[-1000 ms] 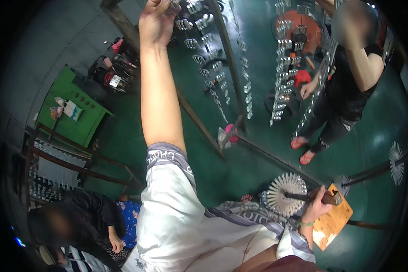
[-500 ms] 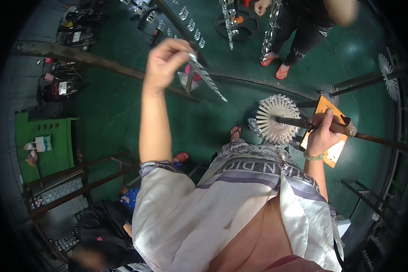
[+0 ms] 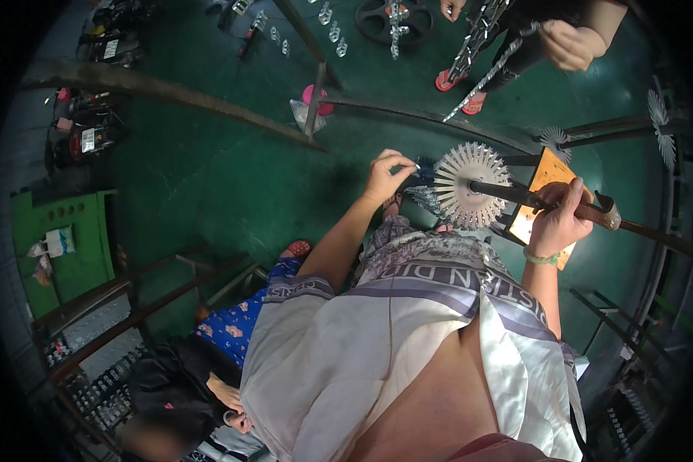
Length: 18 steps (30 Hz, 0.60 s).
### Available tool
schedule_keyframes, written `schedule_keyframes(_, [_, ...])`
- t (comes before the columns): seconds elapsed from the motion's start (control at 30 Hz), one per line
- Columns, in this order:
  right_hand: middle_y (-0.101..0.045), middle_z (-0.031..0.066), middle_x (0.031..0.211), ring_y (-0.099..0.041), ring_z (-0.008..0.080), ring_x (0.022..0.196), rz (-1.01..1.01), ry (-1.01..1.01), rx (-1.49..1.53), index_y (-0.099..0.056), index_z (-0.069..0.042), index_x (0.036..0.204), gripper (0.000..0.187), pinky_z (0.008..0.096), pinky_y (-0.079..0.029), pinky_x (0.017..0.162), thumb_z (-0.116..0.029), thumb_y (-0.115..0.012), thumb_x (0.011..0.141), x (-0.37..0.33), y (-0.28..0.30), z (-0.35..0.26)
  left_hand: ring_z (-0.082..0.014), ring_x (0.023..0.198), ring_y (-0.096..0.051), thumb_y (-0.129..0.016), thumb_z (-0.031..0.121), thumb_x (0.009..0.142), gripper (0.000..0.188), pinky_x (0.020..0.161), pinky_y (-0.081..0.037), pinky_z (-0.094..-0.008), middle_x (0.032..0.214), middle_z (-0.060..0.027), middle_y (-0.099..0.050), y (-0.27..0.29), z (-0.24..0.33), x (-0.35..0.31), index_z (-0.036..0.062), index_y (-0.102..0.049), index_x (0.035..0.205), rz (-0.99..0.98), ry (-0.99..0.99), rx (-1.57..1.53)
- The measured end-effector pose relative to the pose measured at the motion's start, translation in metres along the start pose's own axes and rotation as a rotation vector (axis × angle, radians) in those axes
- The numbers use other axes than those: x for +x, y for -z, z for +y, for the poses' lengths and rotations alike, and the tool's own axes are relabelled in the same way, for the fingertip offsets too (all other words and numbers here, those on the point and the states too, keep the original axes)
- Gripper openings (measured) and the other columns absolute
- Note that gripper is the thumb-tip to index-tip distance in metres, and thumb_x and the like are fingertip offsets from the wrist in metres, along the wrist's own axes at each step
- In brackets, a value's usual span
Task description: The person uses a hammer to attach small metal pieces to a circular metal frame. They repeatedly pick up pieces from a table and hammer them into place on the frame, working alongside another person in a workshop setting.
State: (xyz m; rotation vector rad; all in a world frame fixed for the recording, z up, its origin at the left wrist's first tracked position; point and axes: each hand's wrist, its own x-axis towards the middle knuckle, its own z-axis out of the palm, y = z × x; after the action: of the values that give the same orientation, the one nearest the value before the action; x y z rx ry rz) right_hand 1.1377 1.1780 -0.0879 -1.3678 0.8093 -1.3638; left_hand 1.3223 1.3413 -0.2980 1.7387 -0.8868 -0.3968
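Fingers (image 3: 399, 163) of the left hand (image 3: 385, 177) pinch narrow on a small dark metal piece (image 3: 423, 171), holding it at the left rim of a toothed wheel (image 3: 470, 185). The wheel is pale, round and flat, ringed with many thin spokes that fan out like comb teeth, with a dark hub at its centre. It sits just right of the left fingertips, face-on to the camera. From the hub a dark rod (image 3: 516, 196) runs rightward into the right hand (image 3: 558, 219), whose fingers are wrapped tight around it; a green band circles that wrist. Just behind the right hand's fingers lies an orange board (image 3: 545, 171), and past them the rod ends at a metal bracket (image 3: 604, 209) on a long bar.

Well left of the left-hand fingers stands a green worktop (image 3: 54, 223) with small white items on it. Below and left of them a seated person in dark clothes (image 3: 177, 385) is bent over trays. Above and right of them another person's hand (image 3: 566, 42) holds a strip of shiny metal parts (image 3: 485, 77), well apart from the wheel. Green floor (image 3: 208, 169) lies beneath everything.
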Motion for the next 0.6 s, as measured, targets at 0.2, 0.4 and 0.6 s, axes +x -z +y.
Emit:
schedule_keyframes(0.2, [-0.047, 0.0068, 0.051, -0.046, 0.0137, 0.043, 0.002, 0.000, 0.067, -0.047, -0.001, 0.064, 0.029, 0.0275, -0.040, 0.042, -0.010, -0.053, 0.091, 0.002, -0.002, -0.001, -0.0202, 0.077, -0.061, -0.074, 0.007, 0.066, 0.012, 0.071, -0.048, -0.0303, 0.079, -0.0068, -0.063, -0.027, -0.022, -0.023, 0.0066, -0.070, 0.077, -0.001, 0.048, -0.002])
schedule_keyframes(0.4, [-0.047, 0.0066, 0.052, -0.046, 0.0136, 0.043, -0.009, -0.022, 0.069, -0.047, -0.001, 0.064, 0.029, 0.0277, -0.040, 0.042, -0.010, -0.053, 0.091, 0.002, -0.005, -0.006, -0.0201, 0.075, -0.061, -0.074, 0.007, 0.066, 0.010, 0.068, -0.049, -0.0307, 0.079, -0.0065, -0.064, -0.039, -0.033, -0.034, 0.0077, -0.070, 0.075, 0.009, 0.041, 0.012])
schedule_keyframes(0.6, [-0.043, 0.0053, 0.050, -0.043, 0.0137, 0.045, -0.002, -0.031, 0.035, -0.048, -0.001, 0.066, 0.029, 0.0279, -0.040, 0.045, -0.014, -0.052, 0.092, 0.001, -0.005, -0.004, -0.0224, 0.075, -0.061, -0.074, 0.008, 0.064, 0.010, 0.069, -0.049, -0.0329, 0.076, -0.0068, -0.064, -0.045, -0.035, -0.039, 0.0080, -0.069, 0.073, 0.040, -0.009, 0.051])
